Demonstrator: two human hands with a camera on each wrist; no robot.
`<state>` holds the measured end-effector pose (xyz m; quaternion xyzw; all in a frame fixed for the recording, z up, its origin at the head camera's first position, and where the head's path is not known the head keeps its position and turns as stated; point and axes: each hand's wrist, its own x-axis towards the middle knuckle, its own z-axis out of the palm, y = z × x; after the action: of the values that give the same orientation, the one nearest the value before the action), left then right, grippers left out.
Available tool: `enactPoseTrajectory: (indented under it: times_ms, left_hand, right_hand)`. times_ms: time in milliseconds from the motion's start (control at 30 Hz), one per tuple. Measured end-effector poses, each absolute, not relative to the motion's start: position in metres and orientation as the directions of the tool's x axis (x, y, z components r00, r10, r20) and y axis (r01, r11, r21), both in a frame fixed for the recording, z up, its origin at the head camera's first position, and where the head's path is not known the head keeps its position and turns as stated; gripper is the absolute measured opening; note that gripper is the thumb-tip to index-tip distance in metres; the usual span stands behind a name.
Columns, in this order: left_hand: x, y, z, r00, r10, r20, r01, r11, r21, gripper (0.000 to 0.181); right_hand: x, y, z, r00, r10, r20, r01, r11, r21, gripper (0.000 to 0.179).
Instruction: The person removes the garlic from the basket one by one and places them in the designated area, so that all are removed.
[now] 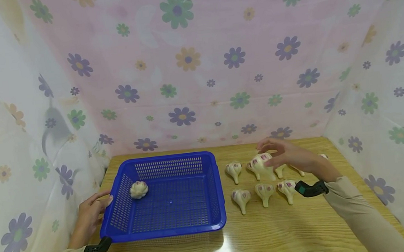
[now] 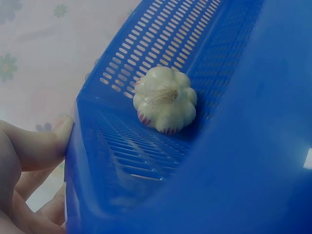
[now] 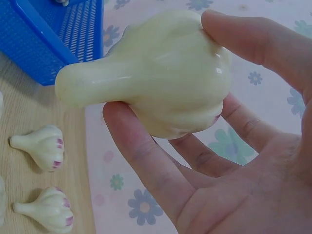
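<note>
In my right hand (image 1: 286, 154) is a white garlic bulb (image 3: 165, 73) with purple marks, gripped between the thumb and fingertips. Its stem points away from the palm, and it is raised over the other bulbs in the head view. My left hand (image 1: 89, 214) is at the left side of a blue plastic basket (image 1: 215, 198), its fingertips touching the outer edge of the rim. All its visible fingers stay outside the basket. Another garlic bulb (image 2: 165, 100) lies inside, near the left wall, root end showing in the left wrist view.
Several garlic bulbs (image 1: 242, 200) lie in two rows on the wooden table (image 1: 273, 237), right of the basket. My right hand and forearm partly cover the back row. Flowered cloth (image 1: 210, 59) surrounds the table at the back and both sides.
</note>
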<state>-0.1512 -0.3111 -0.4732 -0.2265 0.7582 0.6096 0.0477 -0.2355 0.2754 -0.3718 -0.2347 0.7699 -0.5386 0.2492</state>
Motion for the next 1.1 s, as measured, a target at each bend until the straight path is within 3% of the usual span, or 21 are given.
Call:
enactPoseTrajectory:
  times_ms: [467, 1100]
  left_hand:
    - [-0.151, -0.31, -0.475, -0.893, -0.287, -0.347, -0.408, 0.188, 0.893, 0.058]
    - [-0.15, -0.31, -0.474, -0.894, -0.283, -0.348, -0.406, 0.182, 0.895, 0.058]
  right_hand:
    - [-0.231, 0.302, -0.372, -0.814, -0.564, -0.144, -0.099, 0.377, -0.921, 0.053]
    - [-0.222, 0.337, -0.382, -0.842, -0.511, -0.171, -0.063, 0.409, -0.91, 0.054]
